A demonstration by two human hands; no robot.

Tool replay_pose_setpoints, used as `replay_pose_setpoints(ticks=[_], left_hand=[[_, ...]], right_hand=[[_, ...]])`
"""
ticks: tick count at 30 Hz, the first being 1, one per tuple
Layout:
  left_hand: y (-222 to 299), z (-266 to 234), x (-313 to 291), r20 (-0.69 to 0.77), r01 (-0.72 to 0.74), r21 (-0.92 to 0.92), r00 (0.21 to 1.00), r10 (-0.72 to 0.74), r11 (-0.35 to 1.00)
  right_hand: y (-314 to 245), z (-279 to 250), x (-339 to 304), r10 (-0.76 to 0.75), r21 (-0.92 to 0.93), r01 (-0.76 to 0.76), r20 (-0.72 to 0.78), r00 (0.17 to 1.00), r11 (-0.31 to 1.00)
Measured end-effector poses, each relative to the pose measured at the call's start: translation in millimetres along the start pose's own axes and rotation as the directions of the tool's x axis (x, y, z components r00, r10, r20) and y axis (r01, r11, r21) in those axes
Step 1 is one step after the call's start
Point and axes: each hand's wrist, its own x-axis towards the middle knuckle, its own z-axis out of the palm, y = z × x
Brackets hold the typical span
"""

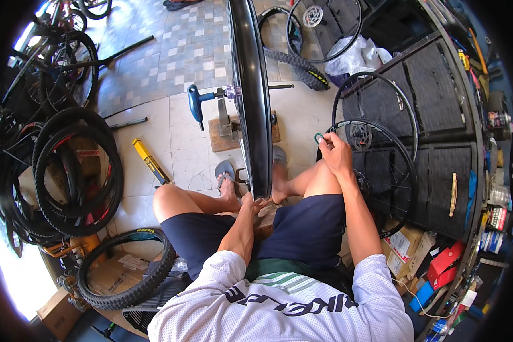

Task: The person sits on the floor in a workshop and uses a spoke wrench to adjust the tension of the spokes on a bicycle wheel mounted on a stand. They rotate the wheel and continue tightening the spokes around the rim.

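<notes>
A black bicycle wheel (255,97) stands upright, edge toward me, in a metal truing stand (224,117) on a wooden block (216,139). My left hand (253,205) is closed at the rim's near lower end, its fingers partly hidden by the wheel. Out to the right, my right hand (337,155) pinches a small round green spoke wrench (318,137) between thumb and fingers, apart from the wheel. A blue T-handle hex key (196,104) sits beside the hub on the left, and a thin dark rod (282,86) sticks out on the right.
A yellow tool or case (149,159) lies on the tiles at left. Tyres (74,171) are stacked beyond it; another tyre (125,269) lies near my left side. Loose rims (404,171) lean against the dark cabinet (433,188) at right. Sandaled feet (227,174) flank the wheel.
</notes>
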Motion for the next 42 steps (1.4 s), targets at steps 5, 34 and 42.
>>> replay_pose_setpoints(ticks=[5,34,42], left_hand=[[9,-44,78,0.364,-0.447,0.518,0.887,0.284,0.730],[13,-50,31,0.295,-0.167,-0.145,0.934,0.203,0.975],[28,-17,6,0.233,-0.286,0.089,0.937,0.260,0.954]], right_hand=[[-23,17,25,-0.064,0.044,0.062,0.040,0.997,0.997],[-19,18,25,0.012,0.066,-0.017,0.074,0.997,0.998],[-19,21,27,-0.011,0.065,0.006,0.089,0.996,0.998]])
